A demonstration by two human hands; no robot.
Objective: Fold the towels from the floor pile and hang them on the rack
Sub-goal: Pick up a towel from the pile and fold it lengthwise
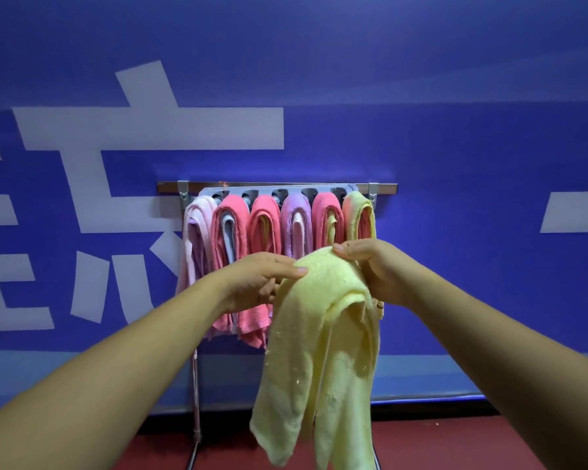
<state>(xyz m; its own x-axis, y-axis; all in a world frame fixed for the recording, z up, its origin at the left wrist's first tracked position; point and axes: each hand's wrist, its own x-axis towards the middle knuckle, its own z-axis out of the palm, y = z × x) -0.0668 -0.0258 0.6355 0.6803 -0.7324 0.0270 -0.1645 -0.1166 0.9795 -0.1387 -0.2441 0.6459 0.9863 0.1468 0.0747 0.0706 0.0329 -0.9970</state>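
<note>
Bit hard to read from my feed: the yellow towel (319, 334) runs down to the bottom edge, so its tips get cut off, and it hides most of the rack's (279, 188) right leg. My left hand (258, 279) pinches the folded top, thumb over it. My right hand (370, 266) grips the other side, fingers curled over. The towel hangs between them, just in front of the hung towels (231, 232).

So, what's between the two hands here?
The head view shows a yellow towel draped between the left hand and right hand, both gripping it.
</note>
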